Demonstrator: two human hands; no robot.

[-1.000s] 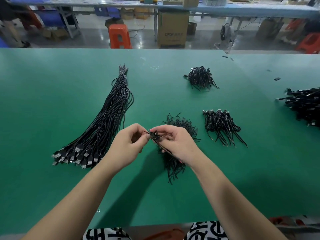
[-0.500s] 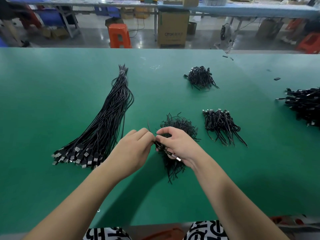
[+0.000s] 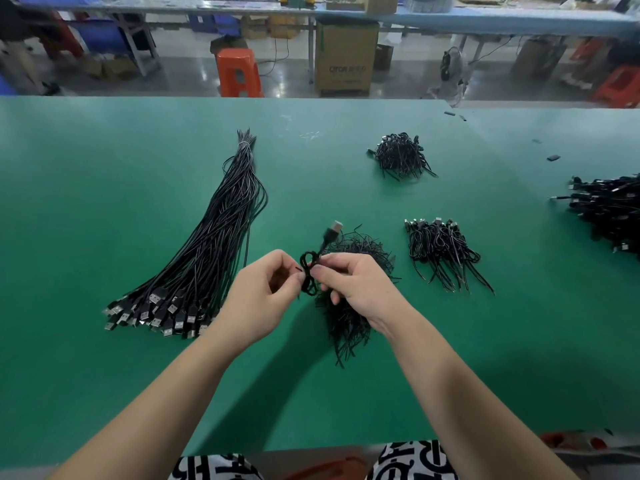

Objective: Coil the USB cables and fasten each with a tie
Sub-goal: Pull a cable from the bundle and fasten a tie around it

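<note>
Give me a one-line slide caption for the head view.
Both hands, left hand and right hand, pinch a coiled USB cable above the tie pile on the green table.

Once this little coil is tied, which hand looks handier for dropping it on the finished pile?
Probably the right hand: it grips the coiled cable, and the finished pile lies on its side.

Colours on the bench

Green table (image 3: 104,174); black cable bundle (image 3: 207,244), silver plug ends; black ties heap (image 3: 349,317); orange stool (image 3: 239,72); brown carton (image 3: 346,57); black-and-white lettered cloth (image 3: 412,460).
</note>
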